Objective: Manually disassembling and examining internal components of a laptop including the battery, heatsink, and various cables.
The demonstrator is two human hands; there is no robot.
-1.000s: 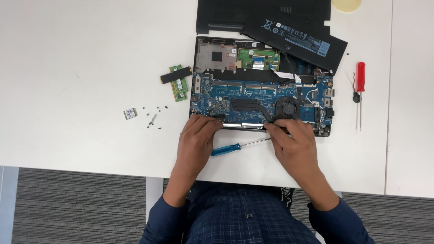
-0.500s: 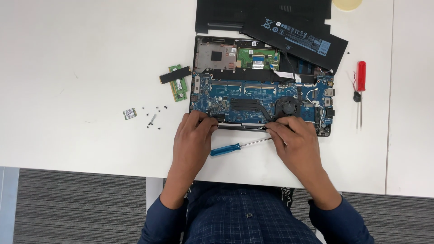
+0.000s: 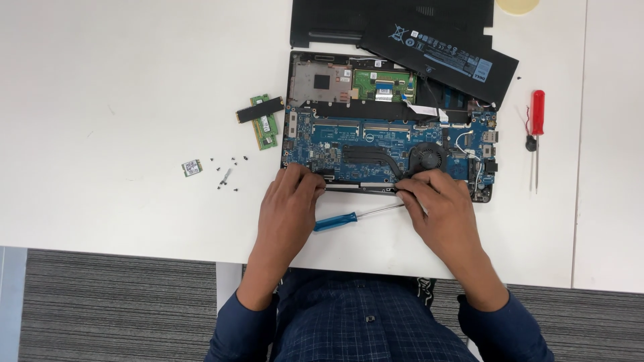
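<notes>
An opened laptop (image 3: 376,144) lies bottom-up on the white table, showing its blue circuit board, black fan (image 3: 426,158) and heat pipe. My left hand (image 3: 290,209) rests its curled fingertips on the near edge of the laptop at the left. My right hand (image 3: 439,209) has its fingertips on the same edge just below the fan. Neither hand holds anything. A blue-handled screwdriver (image 3: 335,221) lies on the table between the hands, its shaft tip running under my right hand.
A black battery (image 3: 439,57) and black bottom cover (image 3: 349,20) lie behind the laptop. Left of it are green memory sticks (image 3: 266,127), a small card (image 3: 192,167) and several loose screws (image 3: 228,173). A red-handled screwdriver (image 3: 537,117) lies at the right.
Both hands stay at the laptop's near edge, with only slight shifts of the fingers. The blue screwdriver has not moved.
</notes>
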